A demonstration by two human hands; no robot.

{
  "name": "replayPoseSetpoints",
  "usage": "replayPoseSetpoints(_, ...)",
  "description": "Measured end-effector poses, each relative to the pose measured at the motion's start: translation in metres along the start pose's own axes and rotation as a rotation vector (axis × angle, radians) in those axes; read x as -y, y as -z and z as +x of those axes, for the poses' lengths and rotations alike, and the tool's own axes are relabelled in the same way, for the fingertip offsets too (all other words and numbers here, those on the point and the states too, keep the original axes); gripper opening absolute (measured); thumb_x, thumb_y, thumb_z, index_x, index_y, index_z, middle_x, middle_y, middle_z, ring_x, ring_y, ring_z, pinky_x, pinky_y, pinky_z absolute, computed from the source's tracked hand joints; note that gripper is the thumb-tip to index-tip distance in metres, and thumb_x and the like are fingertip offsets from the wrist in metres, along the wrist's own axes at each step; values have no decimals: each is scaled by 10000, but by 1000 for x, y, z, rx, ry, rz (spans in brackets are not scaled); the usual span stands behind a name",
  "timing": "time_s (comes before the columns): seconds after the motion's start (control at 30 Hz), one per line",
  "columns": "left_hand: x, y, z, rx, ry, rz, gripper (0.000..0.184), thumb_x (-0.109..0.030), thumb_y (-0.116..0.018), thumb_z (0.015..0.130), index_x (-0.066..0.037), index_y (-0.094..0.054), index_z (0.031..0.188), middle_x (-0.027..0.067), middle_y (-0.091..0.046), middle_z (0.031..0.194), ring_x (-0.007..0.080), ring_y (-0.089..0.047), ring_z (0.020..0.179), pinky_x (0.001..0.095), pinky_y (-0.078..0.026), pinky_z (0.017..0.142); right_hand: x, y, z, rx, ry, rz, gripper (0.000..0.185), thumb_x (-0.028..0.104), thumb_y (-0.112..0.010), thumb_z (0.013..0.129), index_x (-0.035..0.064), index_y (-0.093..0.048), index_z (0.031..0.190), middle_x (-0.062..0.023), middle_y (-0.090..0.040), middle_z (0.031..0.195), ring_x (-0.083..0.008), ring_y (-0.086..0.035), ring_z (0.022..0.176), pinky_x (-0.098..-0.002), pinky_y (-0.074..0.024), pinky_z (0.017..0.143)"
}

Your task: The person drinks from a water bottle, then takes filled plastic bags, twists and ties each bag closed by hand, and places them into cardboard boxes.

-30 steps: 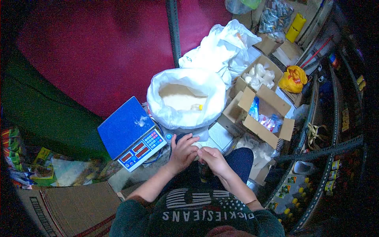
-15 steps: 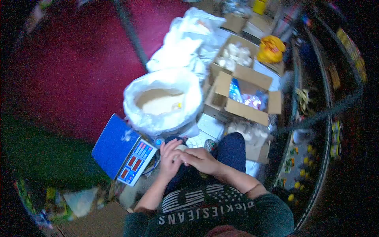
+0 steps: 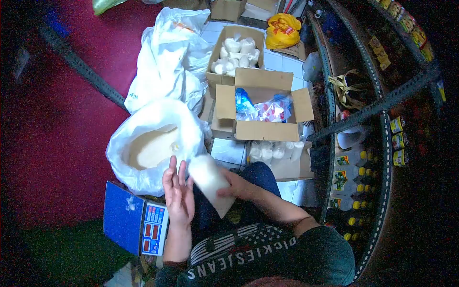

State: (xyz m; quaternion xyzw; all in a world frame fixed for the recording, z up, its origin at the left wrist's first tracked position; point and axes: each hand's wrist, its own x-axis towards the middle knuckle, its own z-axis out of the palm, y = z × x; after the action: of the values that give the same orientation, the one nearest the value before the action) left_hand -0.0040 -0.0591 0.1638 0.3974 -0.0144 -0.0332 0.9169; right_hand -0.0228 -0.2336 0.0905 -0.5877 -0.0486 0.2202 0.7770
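While the right hand (image 3: 234,185) grips a blurred white-filled bag (image 3: 209,178), left hand (image 3: 179,198) open, fingers extended, near open sack (image 3: 117,146).

To the side of the left hand (image 3: 179,200) spreads a broad, deep red surface (image 3: 57,143); whether it is wall or floor is unclear. A dark green surface (image 3: 62,248) lies nearer the body. A perforated metal bar (image 3: 86,71) slants across the red, ahead of that hand. Pale square floor tiles (image 3: 227,150) show ahead of the right hand (image 3: 234,185). Out to its side stands dark metal shelving (image 3: 361,38) with perforated edges, looking curved. Cool white light brightens the middle; the outer edges fade to black.
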Motion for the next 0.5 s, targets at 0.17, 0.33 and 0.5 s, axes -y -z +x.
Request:
replayPoseSetpoints(0.17, 31, 77, -9, 283, 160, 548, 292, -169, -551, 856, -68, -526, 1129, 155, -494, 1239, 257, -443, 1174, 375, -288, 1008, 13, 75, 62, -235, -29, 536, 683, 328, -680, 755, 43, -358, 1285, -113, -516, 1167, -229, -534, 1049, -384, -447, 905)
replayPoseSetpoints(0.33, 63, 122, -23, 307, 333, 985, 205, -23, -563, 813, -15, -586, 1016, 129, -608, 1060, 242, -580, 992, 336, -446, 849, 83, 122, 166, -181, 261, 616, 478, 274, -529, 874, 18, -363, 1243, -141, -547, 1099, -271, -585, 981, -478, -543, 696)
replayPoseSetpoints(0.5, 67, 122, -15, 458, 121, 1108, 187, -12, -579, 798, -21, -599, 984, 139, -622, 999, 282, -598, 940, 368, -476, 796, 75, 172, 275, -492, 98, 774, 417, 425, -539, 856, 129, -470, 1140, -74, -598, 999, -225, -610, 764, -364, -479, 450)
